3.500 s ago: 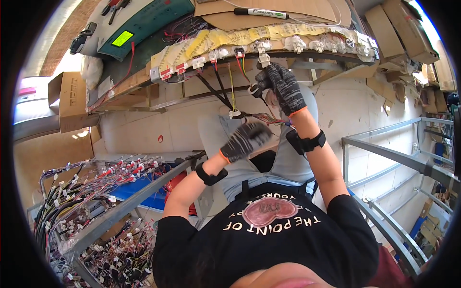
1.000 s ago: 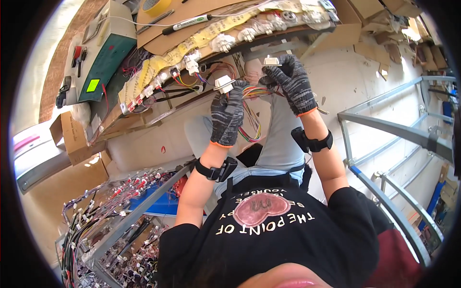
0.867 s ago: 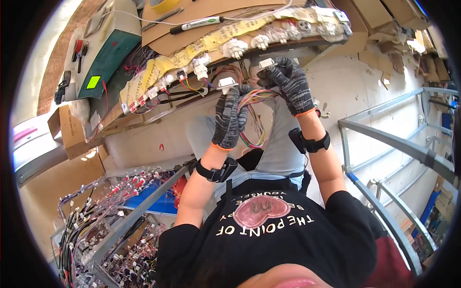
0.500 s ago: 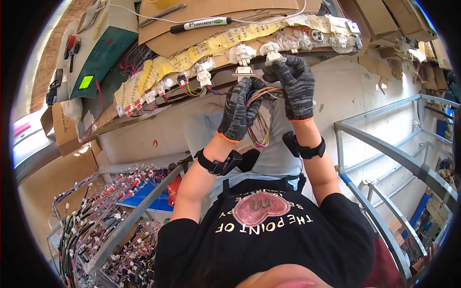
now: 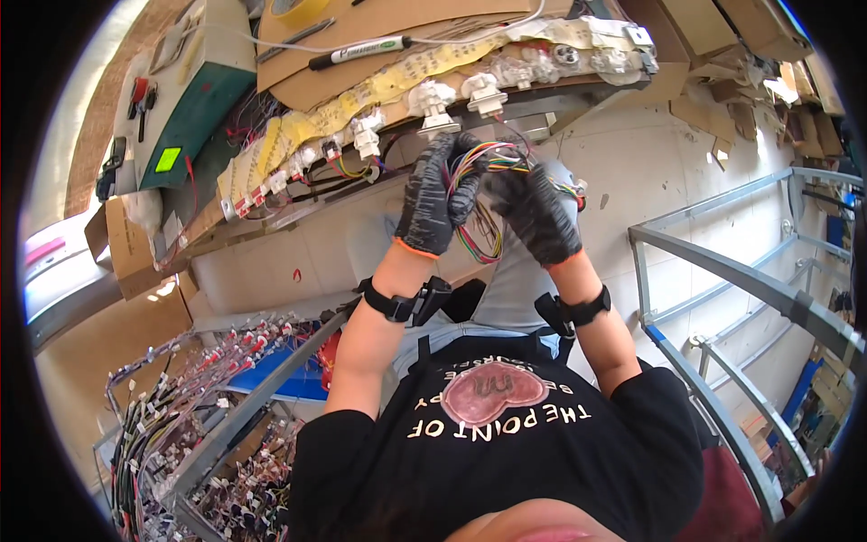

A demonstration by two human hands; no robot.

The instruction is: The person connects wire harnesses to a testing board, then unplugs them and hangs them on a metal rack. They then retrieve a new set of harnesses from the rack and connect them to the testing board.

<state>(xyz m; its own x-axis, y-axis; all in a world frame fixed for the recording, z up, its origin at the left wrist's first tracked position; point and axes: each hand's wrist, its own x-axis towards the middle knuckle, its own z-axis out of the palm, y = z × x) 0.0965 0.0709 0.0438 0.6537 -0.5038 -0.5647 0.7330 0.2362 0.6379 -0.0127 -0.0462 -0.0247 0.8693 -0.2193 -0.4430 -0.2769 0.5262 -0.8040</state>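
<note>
In its dark grey knitted glove, my left hand (image 5: 435, 197) is closed around a looped bundle of coloured wires (image 5: 488, 161), just below a white connector (image 5: 435, 113) on the long board. My right hand (image 5: 540, 215), gloved alike, is beside the bundle on its right; its fingers are smeared by motion, so their grip is unclear. Another white connector (image 5: 485, 94) sits to the right on the board, and a thin reddish wire runs down from it toward the bundle. Loops of the wires hang between my hands above my lap.
The slanting board (image 5: 379, 90) carries yellowed labels and several connectors. Behind it lie a black-and-white marker (image 5: 359, 52) and cardboard. A green-fronted box (image 5: 185, 135) stands at left. Metal frames (image 5: 750, 271) flank me; many wire harnesses (image 5: 163, 425) hang at lower left.
My right hand has come away from the right white connector, down toward my body. My left hand keeps hold of the wires. The whole view has shifted slightly.
</note>
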